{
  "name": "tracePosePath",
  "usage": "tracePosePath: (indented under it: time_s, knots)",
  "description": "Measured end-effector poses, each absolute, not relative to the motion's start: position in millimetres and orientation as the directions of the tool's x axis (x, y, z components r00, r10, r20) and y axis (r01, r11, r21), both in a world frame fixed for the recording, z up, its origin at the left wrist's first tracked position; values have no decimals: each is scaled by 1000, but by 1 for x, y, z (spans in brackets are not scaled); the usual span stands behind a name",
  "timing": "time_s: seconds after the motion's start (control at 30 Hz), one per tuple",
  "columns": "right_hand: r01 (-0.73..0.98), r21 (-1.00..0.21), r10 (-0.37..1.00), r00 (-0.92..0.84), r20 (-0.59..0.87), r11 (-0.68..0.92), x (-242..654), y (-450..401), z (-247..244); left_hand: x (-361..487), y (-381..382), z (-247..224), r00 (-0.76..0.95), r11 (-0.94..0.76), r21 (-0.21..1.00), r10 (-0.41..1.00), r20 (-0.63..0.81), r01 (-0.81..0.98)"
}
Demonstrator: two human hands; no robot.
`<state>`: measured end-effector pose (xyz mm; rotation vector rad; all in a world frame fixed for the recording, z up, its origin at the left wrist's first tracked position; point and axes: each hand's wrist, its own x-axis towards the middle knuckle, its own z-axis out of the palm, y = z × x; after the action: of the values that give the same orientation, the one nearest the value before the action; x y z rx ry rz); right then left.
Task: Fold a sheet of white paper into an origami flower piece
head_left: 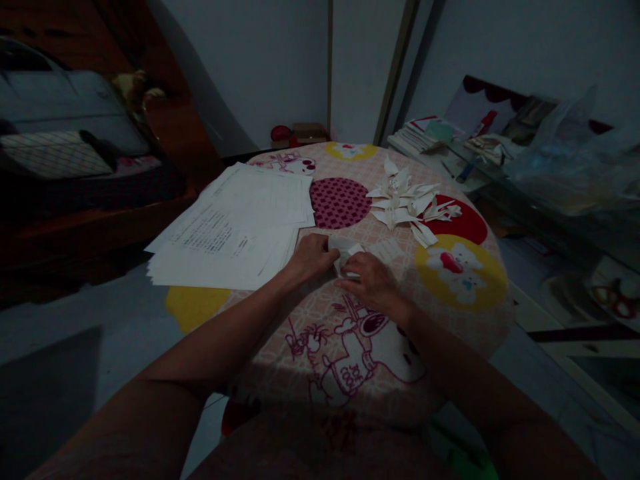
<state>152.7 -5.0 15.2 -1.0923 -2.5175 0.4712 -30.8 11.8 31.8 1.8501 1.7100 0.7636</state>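
Dim rm, pale wall [260, 60] behind; round table w/ patterned cloth [465, 327] in the middle. Paper stack [225, 233] sits on its L side, L edge at the table rim & looking to overhang a bit. Flowers [400, 200], white & folded-looking, lie well R of stack, toward the far R rim. Btwn stack & flowers there's a strip of cloth showing; more cloth runs from stack's near R corner to the near rim, under the forearms. Past the table: bag [75, 107] on a wooden seat [173, 130] beyond stack's L; glass shelf [480, 163] w/ plastic bag [555, 153] far R of stack.

White scrap [345, 245] is just R of stack's near half, btwn both hands. L hand [315, 255] right by stack's R edge, palm down, fingers curled, thumb & fingers pinching scrap's L side. R hand [371, 277] further R of stack, wrist bent inward, bent fingers grasping scrap's R side; exact fingertip contact too dark to tell. Forearms angle in from both near sides.
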Motion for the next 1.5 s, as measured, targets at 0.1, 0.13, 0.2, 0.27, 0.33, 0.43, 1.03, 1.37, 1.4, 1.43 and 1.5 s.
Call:
tracePosePath:
  time_s: [0.1, 0.13, 0.2, 0.27, 0.33, 0.43, 1.03, 1.37, 1.4, 1.43, 1.5]
  knots:
    - [686, -438, 808, -553, 206, 581, 139, -12, 14, -28, 10, 32, 56, -103, 686, 994, 90, 720]
    - [702, -434, 821, -528, 215, 565, 135, -13, 14, -27, 10, 32, 54, -105, 684, 994, 96, 722]
    - [725, -425, 839, -494, 227, 542, 129, -14, 12, -27, 10, 32, 48, -109, 678, 993, 108, 727]
    - [740, -413, 847, -477, 236, 531, 125, -14, 9, -27, 11, 32, 42, -107, 679, 993, 111, 726]
    - [746, -390, 842, -479, 247, 539, 124, -14, 4, -28, 12, 32, 36, -97, 685, 994, 103, 722]
    - [748, -344, 823, -506, 257, 567, 124, -14, 0, -29, 14, 33, 35, -92, 697, 995, 96, 711]
    - [742, -289, 796, -552, 249, 605, 124, -15, 3, -30, 18, 36, 17, -67, 727, 997, 76, 683]
    - [725, -339, 800, -553, 233, 600, 137, -11, 10, -37, 24, 27, 27, -124, 732, 989, 143, 669]
    - [724, -371, 813, -535, 229, 581, 141, -10, 12, -38, 24, 27, 31, -123, 738, 990, 137, 663]
    - [721, -410, 828, -514, 225, 559, 145, -8, 15, -38, 24, 26, 32, -118, 744, 991, 129, 658]
    - [710, -493, 864, -432, 258, 502, 152, -4, 20, -39, 24, 26, 32, -108, 750, 993, 116, 652]
